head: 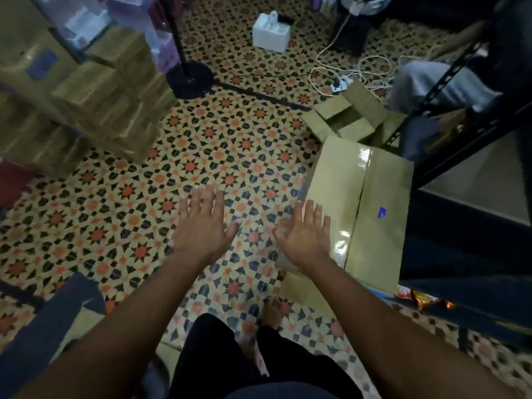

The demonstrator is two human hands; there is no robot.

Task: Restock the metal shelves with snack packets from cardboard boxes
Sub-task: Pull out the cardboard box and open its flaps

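A taped-shut cardboard box (374,208) lies on the patterned floor (201,156) beside the black metal shelves (472,139); an opened box (348,116) sits behind it, contents unseen. Both hands, left (201,223) and right (308,234), hover empty with fingers spread. Orange snack packets (420,300) peek from beneath the shelves.

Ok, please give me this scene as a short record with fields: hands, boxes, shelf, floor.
left hand: open, fingers spread, holds nothing
right hand: open, over the edge of the taped box
sealed brown cardboard box with clear tape: lies closed on the floor, beside the shelf
opened empty brown cardboard box: behind the sealed one
black metal shelf: at right
orange snack packets: under the shelf edge
patterned tile floor: orange and black stars
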